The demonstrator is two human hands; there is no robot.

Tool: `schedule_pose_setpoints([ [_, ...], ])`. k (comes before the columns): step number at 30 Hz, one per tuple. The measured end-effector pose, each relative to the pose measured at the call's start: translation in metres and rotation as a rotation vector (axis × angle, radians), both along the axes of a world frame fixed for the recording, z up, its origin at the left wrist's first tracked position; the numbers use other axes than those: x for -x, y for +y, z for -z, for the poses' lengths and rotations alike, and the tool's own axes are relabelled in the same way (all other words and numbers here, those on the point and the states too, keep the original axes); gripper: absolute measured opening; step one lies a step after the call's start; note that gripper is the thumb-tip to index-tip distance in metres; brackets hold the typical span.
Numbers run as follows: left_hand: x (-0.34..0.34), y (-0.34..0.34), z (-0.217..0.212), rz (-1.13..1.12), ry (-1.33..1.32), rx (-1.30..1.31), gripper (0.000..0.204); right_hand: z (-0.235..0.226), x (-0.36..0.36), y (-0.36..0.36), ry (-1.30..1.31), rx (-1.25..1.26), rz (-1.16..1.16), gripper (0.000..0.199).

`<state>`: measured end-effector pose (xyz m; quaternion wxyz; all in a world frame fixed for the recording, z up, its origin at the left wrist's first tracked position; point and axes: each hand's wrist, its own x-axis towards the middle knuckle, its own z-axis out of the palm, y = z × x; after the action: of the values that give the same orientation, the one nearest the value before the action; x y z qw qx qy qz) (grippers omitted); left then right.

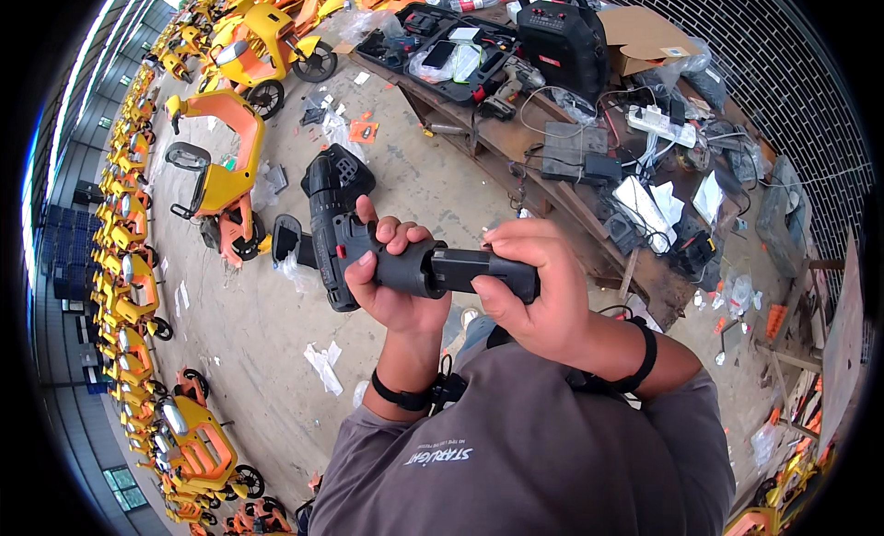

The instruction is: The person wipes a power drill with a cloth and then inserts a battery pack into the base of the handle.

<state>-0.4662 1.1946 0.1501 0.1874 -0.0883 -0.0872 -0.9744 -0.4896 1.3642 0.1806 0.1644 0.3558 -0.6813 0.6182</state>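
A black cordless drill point(329, 204) lies sideways in front of my chest, its head pointing away to the left. My left hand point(398, 283) is closed around its grip, the thumb across the near side and the fingers on top. In my right hand point(543, 292) is a slim black battery pack point(465, 271), pinched between thumb and fingers. The pack's left end sits in the open base of the drill's grip, and its right part still sticks out. How deep it goes inside is hidden.
On the right, a cluttered workbench point(543, 200) bears an open tool case point(387, 46), another drill point(508, 89), a black box with a handle point(562, 43), a cardboard box point(645, 34), a power strip point(660, 126) and cables. Yellow scooters point(226, 154) stand on the left; scraps litter the floor.
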Motion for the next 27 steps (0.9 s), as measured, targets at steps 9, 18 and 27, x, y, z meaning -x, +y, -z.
schedule_pose_setpoints([
  [9, -0.001, -0.011, -0.017, 0.182, -0.084, -0.257, 0.048, -0.016, 0.015, -0.003, 0.556, -0.084, 0.047, 0.026],
  [18, -0.001, -0.010, -0.019, 0.277, -0.202, -0.195, 0.045, -0.038, 0.038, 0.003, 0.941, -0.270, -0.220, 0.027],
  [27, 0.001, -0.010, -0.013, 0.112, -0.086, -0.079, 0.044, -0.017, 0.020, -0.013, 0.457, -0.046, -0.125, 0.039],
])
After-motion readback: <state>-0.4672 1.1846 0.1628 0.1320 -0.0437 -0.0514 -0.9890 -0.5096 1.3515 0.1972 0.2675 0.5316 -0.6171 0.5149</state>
